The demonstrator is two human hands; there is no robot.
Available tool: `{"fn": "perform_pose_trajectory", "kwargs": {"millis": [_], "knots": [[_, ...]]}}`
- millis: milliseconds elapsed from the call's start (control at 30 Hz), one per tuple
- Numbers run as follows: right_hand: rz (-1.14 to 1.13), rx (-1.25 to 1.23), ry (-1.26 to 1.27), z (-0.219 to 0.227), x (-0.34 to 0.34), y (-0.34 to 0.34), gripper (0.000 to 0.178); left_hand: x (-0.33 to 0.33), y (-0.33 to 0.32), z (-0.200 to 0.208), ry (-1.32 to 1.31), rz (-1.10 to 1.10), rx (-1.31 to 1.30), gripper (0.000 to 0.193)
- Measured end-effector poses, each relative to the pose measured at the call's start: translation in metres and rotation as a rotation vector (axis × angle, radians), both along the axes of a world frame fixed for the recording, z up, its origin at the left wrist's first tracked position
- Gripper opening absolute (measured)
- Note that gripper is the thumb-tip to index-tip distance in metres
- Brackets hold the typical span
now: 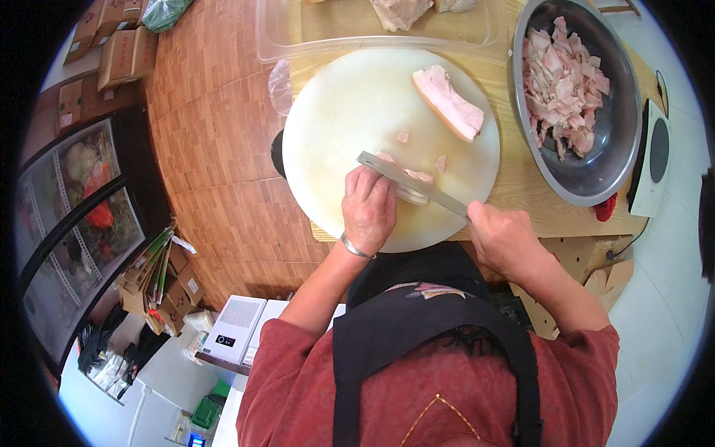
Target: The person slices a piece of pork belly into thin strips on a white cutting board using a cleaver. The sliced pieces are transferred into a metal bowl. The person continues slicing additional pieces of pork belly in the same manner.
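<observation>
My right hand (pixel 505 237) is closed round the handle of a kitchen knife (pixel 439 197), its long blade lying slantwise over the near part of a round white cutting board (pixel 335 112). Beside the blade, the curled fingers of my left hand (pixel 369 211) press on a piece of pork (pixel 412 197), partly hidden under hand and knife. Small pork scraps (pixel 441 164) lie just past the blade. Farther back on the board rests a thick slab of pork (pixel 449 103) with a strip of skin along one side.
A large metal bowl (pixel 629 141) of sliced pork (pixel 566 86) stands to the right, by a white kitchen scale (pixel 652 160). Behind the board is a clear plastic tray (pixel 320 45) with more meat (pixel 400 11). Cardboard boxes (pixel 128 56) and a glass-door cooler (pixel 82 216) are at left.
</observation>
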State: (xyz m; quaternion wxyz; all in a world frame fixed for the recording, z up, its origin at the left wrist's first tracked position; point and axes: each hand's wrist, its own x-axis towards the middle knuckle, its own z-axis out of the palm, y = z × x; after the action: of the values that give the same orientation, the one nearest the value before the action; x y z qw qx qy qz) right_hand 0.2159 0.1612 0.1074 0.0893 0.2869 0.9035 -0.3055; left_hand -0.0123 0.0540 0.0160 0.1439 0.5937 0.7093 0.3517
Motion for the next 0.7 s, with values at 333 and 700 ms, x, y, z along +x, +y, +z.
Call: {"fn": "perform_pose_trajectory", "kwargs": {"millis": [333, 700], "knots": [[0.03, -0.095, -0.114, -0.016, -0.013, 0.003, 0.018, 0.003, -0.001, 0.0, -0.035, 0.011, -0.008, 0.033], [-0.2, -0.178, 0.023, -0.056, -0.02, 0.036, 0.023, -0.009, 0.005, 0.039, 0.053, -0.204, -0.148, 0.044]]}}
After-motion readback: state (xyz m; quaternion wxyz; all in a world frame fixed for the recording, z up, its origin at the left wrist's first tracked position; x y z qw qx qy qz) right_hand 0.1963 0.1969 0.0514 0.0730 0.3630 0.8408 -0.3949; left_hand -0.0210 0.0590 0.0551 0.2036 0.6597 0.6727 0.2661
